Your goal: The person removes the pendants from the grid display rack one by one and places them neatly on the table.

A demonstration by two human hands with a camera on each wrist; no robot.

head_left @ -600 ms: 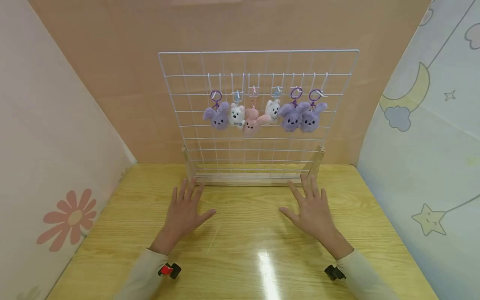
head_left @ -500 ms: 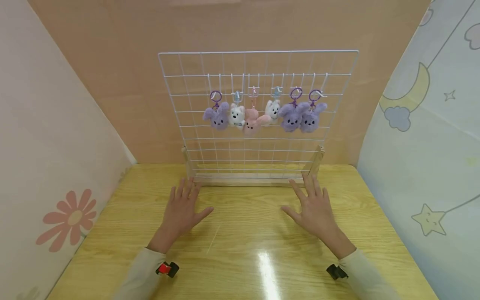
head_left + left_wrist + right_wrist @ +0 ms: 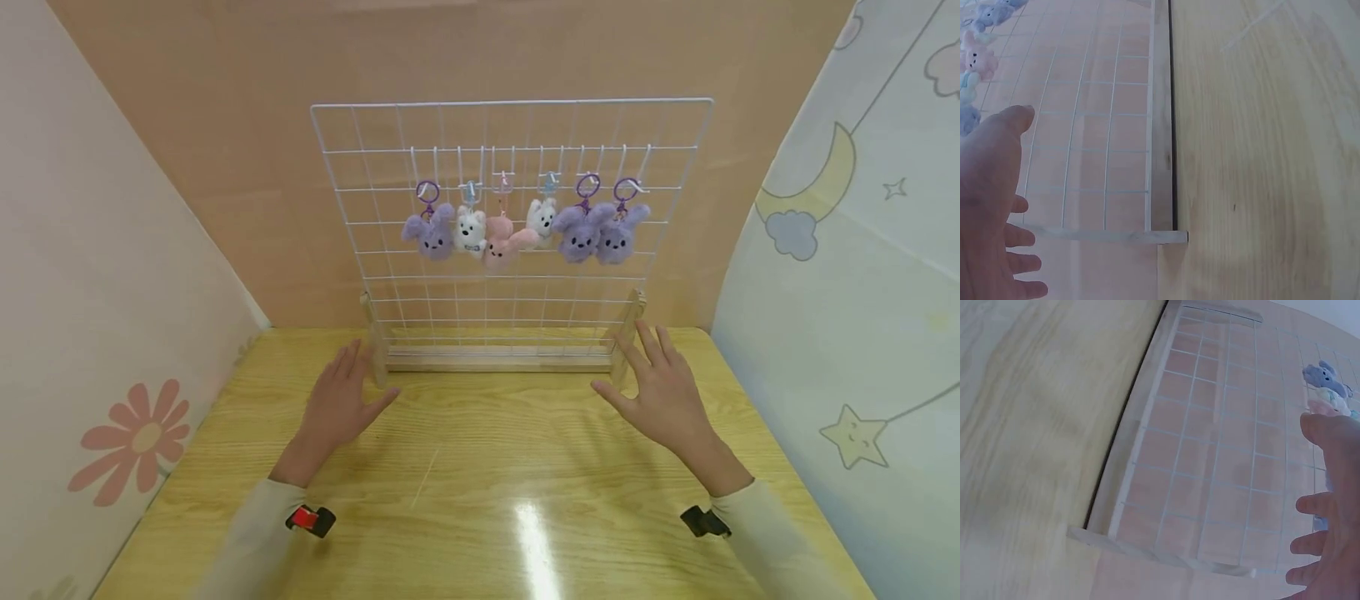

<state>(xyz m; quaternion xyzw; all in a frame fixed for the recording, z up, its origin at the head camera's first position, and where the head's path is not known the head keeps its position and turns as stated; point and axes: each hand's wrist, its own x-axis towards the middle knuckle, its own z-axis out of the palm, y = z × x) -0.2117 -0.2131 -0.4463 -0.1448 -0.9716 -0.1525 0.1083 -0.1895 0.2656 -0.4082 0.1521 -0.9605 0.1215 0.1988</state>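
Observation:
My left hand [image 3: 337, 404] holds nothing, its fingers extended and thumb spread, beside the left wooden foot [image 3: 375, 337] of a white wire grid rack [image 3: 510, 102]. Near the right wooden foot [image 3: 628, 333] is my right hand [image 3: 667, 404], likewise with spread fingers and nothing in it. Plush keychains hang from hooks across the grid: a purple bunny [image 3: 435, 239] at left, then a white dog [image 3: 471, 233], a pink bunny [image 3: 498, 248], another white dog [image 3: 542, 223] and two purple bunnies [image 3: 579, 239] at right. Each wrist view shows its hand's thumb and fingers in front of the mesh.
The rack's wooden base bar [image 3: 498, 363] stands toward the back of a wood-grain table [image 3: 480, 467]. Behind it rises a tan backdrop [image 3: 517, 50]. Patterned panels flank the table, with a flower [image 3: 142, 437] at left and a star [image 3: 853, 437] at right.
Both hands have moved apart and somewhat forward, the left toward the left foot's outer side and the right outward past the right foot. The keychains still hang in the same order.

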